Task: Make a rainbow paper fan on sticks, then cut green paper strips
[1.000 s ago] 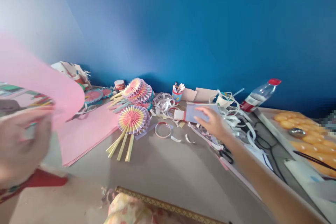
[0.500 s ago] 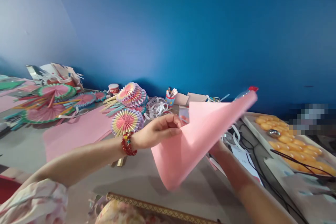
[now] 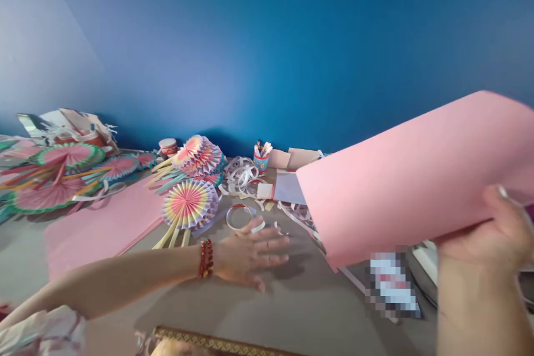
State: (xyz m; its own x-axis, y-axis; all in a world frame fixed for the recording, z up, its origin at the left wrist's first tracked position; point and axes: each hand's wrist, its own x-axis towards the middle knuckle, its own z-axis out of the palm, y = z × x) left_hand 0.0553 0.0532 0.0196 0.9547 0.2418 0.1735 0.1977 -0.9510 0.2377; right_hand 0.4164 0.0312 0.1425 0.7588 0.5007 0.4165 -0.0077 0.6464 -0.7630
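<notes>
My left hand (image 3: 254,250), with red bead bracelets at the wrist, is spread open over the grey table (image 3: 250,311) and holds nothing. At the right, my right hand (image 3: 492,236) grips the lower edge of a large pink paper sheet (image 3: 396,183), thumb on its face. The sheet is raised above the table and slants up to the right. Just behind my left hand lies a white ring of tape or ribbon (image 3: 240,217).
Pleated paper fans (image 3: 189,204) stand left of centre, more fans (image 3: 69,156) farther left. Pink sheets (image 3: 104,222) lie between. A pen cup (image 3: 261,161) and curled white strips (image 3: 242,175) are near the blue wall. A patterned edge (image 3: 217,342) shows at the front.
My left hand has let go of the pink sheet and moved down over the table, fingers spread. My right hand has carried the sheet to the right. The view has shifted slightly.
</notes>
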